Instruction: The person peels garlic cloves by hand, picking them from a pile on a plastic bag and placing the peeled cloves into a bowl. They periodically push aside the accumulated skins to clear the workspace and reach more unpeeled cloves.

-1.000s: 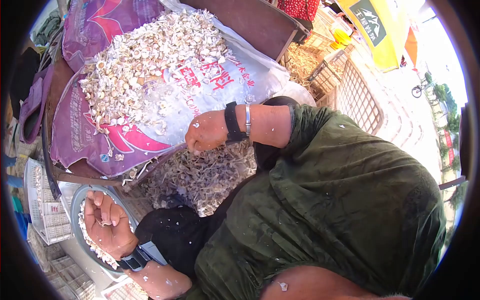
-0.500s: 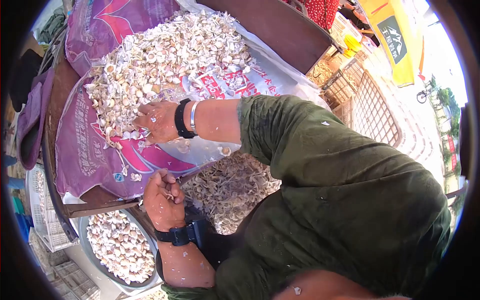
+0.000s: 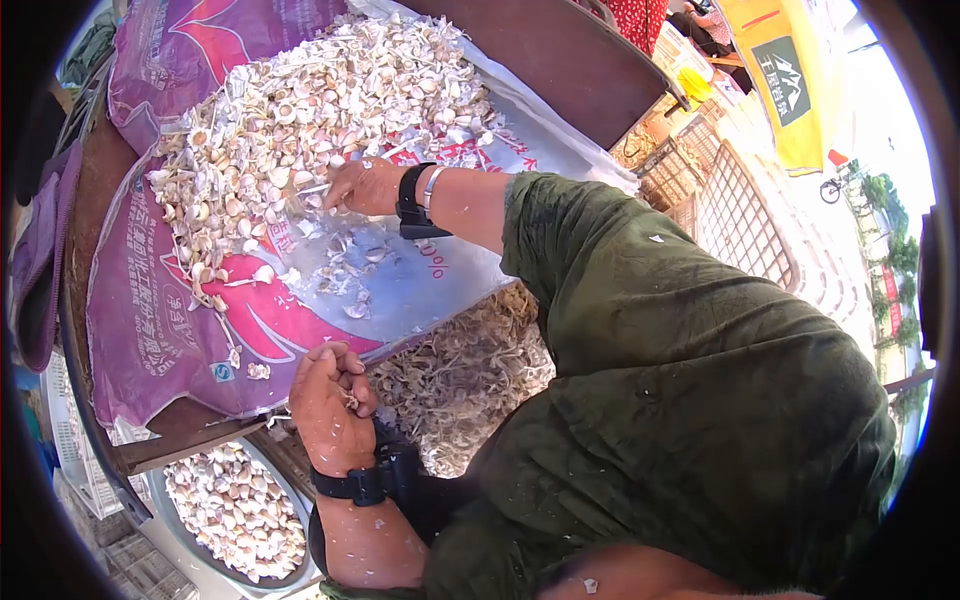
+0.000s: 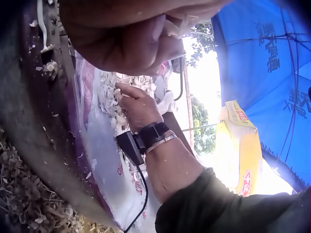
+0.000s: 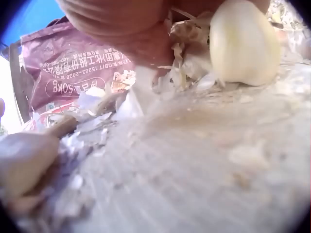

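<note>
My right hand (image 3: 365,187), with a black strap and silver bracelet, reaches to the near edge of a heap of garlic cloves (image 3: 290,130). Its fingers are bent down at a clove with a pale stalk. Close up in the right wrist view, a plump garlic clove (image 5: 245,43) sits right by the fingertips (image 5: 158,68), among torn skins and dry stems. My left hand (image 3: 335,405) hangs before the sack's near edge, fingers curled, with a pale scrap of garlic at the fingertips; its palm is mostly hidden.
The heap lies on purple and white printed sacks (image 3: 150,310) over a board. Below left stands a basin (image 3: 155,490) of cloves. Garlic waste (image 3: 465,380) is piled under the board's near edge. Plastic crates (image 3: 745,215) stand to the right, with a yellow cloth (image 3: 800,130) behind.
My left hand has left the basin and come up to the sack's edge. My right hand swept left to the heap, then shifted slightly up and right along its edge.
</note>
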Motion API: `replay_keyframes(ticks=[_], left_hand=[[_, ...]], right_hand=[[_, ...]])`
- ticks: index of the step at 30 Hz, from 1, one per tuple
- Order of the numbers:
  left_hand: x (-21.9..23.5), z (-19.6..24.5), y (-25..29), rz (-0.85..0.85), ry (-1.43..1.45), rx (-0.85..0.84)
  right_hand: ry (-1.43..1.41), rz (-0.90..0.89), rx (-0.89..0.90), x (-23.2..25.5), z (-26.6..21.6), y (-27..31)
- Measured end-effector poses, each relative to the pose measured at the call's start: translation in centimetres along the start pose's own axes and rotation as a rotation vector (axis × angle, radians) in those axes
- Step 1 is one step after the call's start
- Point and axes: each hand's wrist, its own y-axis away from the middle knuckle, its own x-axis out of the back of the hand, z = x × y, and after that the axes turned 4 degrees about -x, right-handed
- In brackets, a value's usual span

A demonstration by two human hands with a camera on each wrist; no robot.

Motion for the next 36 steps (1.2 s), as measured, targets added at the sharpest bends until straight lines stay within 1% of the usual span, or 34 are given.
replay_keyframes(ticks=[1, 2, 3, 5, 6, 7, 9, 10, 11, 13, 14, 15, 17, 18, 19, 21, 22, 23, 25, 26, 29, 30, 33, 34, 35, 36], left_hand=[[-0.1, -0.1, 0.0, -0.005, 0.000, 0.003], [-0.2, -0.2, -0.1, -0.001, -0.009, 0.000], [-0.3, -0.3, 0.0, 0.005, -0.019, -0.006], [-0.6, -0.4, 0.0, 0.007, -0.020, -0.016], [-0.6, -0.4, -0.1, 0.011, -0.019, -0.025], [-0.6, -0.5, 0.0, 0.013, -0.019, -0.026], [-0.7, -0.6, 0.0, 0.030, -0.061, -0.014], [-0.9, -0.5, -0.1, 0.032, -0.061, -0.021], [-1.0, -0.5, -0.1, 0.026, -0.075, -0.016], [-1.0, -0.4, 0.0, 0.026, -0.094, -0.009], [-0.9, -0.4, -0.1, 0.021, -0.087, 0.001], [-0.9, -0.3, -0.3, 0.015, -0.080, 0.010], [-1.2, 0.0, -0.4, 0.045, -0.037, 0.023], [-1.3, 0.1, -0.4, 0.072, 0.006, 0.037], [-1.4, 0.1, -0.5, 0.081, 0.006, 0.036], [-1.3, 0.1, -0.5, 0.070, -0.018, 0.063], [-1.2, 0.1, -0.5, 0.077, -0.018, 0.069], [-1.2, 0.0, -0.4, 0.070, -0.020, 0.068], [-1.4, 0.0, -0.5, 0.057, -0.017, 0.065], [-1.3, 0.0, -0.5, 0.055, -0.014, 0.068], [-1.6, -0.3, -0.3, 0.027, -0.034, 0.064], [-1.6, -0.3, -0.2, 0.011, -0.059, 0.054], [-1.7, -0.5, -0.1, 0.006, -0.098, 0.013], [-1.7, -0.6, -0.1, 0.006, -0.099, 0.012], [-1.6, -0.7, -0.2, 0.016, -0.106, 0.005], [-1.6, -0.8, -0.3, 0.027, -0.112, -0.004]], right_hand=[[-0.055, 0.043, -0.077, 0.3, 0.6, 0.7], [-0.073, 0.006, -0.138, 1.4, 0.4, 1.5], [-0.072, 0.008, -0.140, 1.7, 0.4, 2.1], [-0.102, 0.072, -0.245, 2.1, 0.3, 2.6], [-0.093, 0.057, -0.247, 2.1, 0.5, 2.3], [-0.094, 0.056, -0.245, 2.2, 0.8, 2.1], [0.179, 0.021, -0.155, 2.9, 0.3, 1.3], [0.136, 0.067, -0.102, 3.0, 0.2, 0.8], [0.134, 0.065, -0.097, 3.1, -0.3, 0.1], [0.255, 0.046, -0.099, 3.2, -1.4, -1.8], [0.204, 0.074, -0.075, 3.2, -1.9, -2.9], [0.258, 0.038, -0.038, 4.0, -3.7, -3.7], [0.184, -0.012, -0.147, 3.7, -4.9, -6.0], [0.252, -0.075, -0.162, 3.2, -5.1, -7.4], [0.247, -0.080, -0.156, 2.8, -5.4, -8.2], [0.433, -0.197, -0.120, 2.2, -6.1, -9.2], [0.427, -0.204, -0.120, 1.4, -6.2, -9.5], [0.442, -0.248, -0.091, 0.8, -6.1, -9.7], [0.479, -0.329, -0.031, 0.3, -6.0, -9.9], [0.483, -0.329, -0.032, 0.5, -6.4, -9.4], [0.488, -0.426, 0.171, 0.8, -7.5, -6.4], [0.376, -0.423, 0.118, 1.1, -7.9, -5.2], [0.316, -0.419, 0.119, 0.1, -6.5, -4.3], [0.277, -0.358, 0.096, -0.1, -6.2, -3.6], [0.278, -0.355, 0.097, 0.0, -6.3, -3.0], [0.189, -0.278, 0.033, 0.2, -6.4, -2.6]])
